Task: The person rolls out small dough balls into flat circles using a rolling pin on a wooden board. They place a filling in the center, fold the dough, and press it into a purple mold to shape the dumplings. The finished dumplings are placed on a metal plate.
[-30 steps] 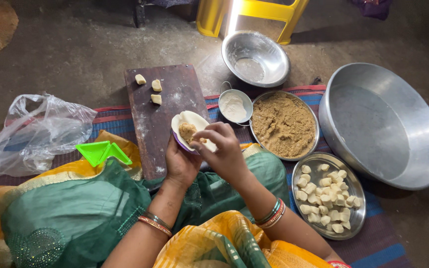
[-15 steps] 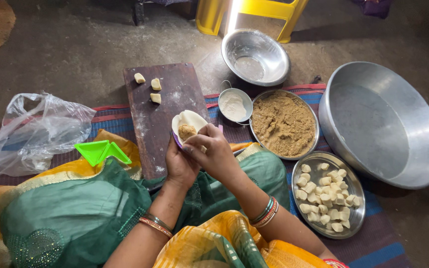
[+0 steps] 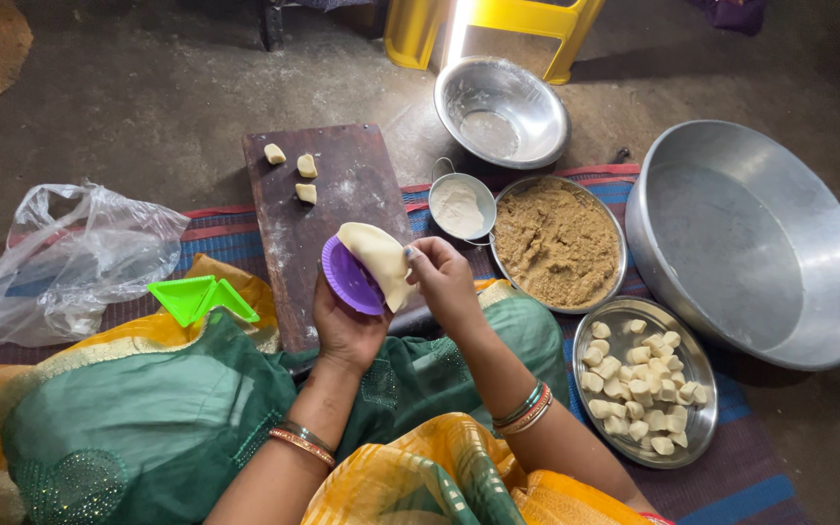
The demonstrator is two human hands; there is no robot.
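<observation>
Dough (image 3: 381, 261) folded over purple mould (image 3: 350, 280) edge; fingers (image 3: 416, 255) pinching.

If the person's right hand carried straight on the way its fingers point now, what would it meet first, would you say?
The right hand points up-left at the folded dough round in the purple mould, which its fingers already pinch. Beyond that lies the wooden board, though depth is hard to judge.

A single head-worn camera looks steeply down from above the seated person, close over the lap, facing forward across the dark board (image 3: 328, 219) at centre toward the yellow stool (image 3: 498, 29) at the top edge
</observation>
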